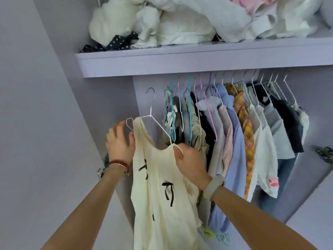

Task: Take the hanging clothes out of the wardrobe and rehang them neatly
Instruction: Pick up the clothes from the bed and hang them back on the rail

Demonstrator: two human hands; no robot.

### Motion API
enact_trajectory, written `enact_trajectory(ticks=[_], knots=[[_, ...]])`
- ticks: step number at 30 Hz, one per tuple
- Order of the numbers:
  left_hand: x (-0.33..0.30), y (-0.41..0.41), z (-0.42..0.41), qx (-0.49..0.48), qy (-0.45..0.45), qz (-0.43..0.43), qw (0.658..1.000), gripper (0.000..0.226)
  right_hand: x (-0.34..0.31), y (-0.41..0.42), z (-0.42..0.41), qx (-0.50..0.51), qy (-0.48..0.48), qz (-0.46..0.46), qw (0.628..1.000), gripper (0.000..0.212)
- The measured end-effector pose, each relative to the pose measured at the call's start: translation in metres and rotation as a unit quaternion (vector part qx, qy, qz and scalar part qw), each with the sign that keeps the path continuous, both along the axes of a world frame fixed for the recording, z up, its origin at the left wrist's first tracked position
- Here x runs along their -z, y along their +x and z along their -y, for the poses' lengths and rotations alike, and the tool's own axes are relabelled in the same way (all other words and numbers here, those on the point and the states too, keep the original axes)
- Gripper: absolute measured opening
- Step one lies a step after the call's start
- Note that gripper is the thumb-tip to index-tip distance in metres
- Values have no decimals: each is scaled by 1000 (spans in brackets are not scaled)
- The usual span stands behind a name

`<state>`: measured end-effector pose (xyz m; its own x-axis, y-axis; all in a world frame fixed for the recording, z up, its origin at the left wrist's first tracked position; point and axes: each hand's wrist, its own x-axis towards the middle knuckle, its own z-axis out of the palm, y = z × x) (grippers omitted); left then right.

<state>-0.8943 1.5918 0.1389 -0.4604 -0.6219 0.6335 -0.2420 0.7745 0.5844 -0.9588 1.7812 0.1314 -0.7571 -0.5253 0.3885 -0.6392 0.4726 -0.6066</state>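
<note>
A pale yellow sleeveless top with black bow prints (162, 186) hangs on a white wire hanger (153, 118), held in front of the wardrobe's left end. The hanger's metal hook points up, clear of the rail. My left hand (119, 143) pinches the top's left shoulder by the hanger's end. My right hand (191, 161) grips the right shoulder strap and the hanger's other end. Several shirts and other clothes (234, 134) hang packed on the rail to the right.
A shelf (180, 60) above the rail carries a heap of white and pink fabric (189, 20) and a dark dotted piece. Empty blue hangers (171, 112) hang left of the clothes. Wardrobe doors stand open on both sides, with hinges showing.
</note>
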Motion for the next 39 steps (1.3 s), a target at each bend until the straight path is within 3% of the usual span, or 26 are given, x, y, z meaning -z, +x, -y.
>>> enact_trajectory(ticks=[5, 9, 13, 18, 26, 33, 39], knots=[[-68, -7, 21, -20, -125, -65, 990, 47, -29, -21, 62, 39, -32, -6, 999, 33], [-112, -25, 44, -64, -230, -54, 969, 53, -43, -44, 113, 81, -46, -11, 996, 35], [-122, -46, 70, -76, -251, 7, 965, 59, -45, -69, 159, 118, -43, -16, 992, 37], [-112, -55, 91, -80, -291, -16, 953, 56, -31, -93, 200, 172, -37, 10, 984, 34], [-111, -59, 91, -79, -301, -41, 950, 55, 1, -87, 230, 117, -46, 33, 992, 33], [-114, -49, 87, -61, -287, -16, 956, 55, 3, -55, 222, -77, -29, 88, 993, 43], [-84, -36, 58, -30, -180, -31, 983, 57, 4, -46, 150, -64, -29, -19, 997, 46]])
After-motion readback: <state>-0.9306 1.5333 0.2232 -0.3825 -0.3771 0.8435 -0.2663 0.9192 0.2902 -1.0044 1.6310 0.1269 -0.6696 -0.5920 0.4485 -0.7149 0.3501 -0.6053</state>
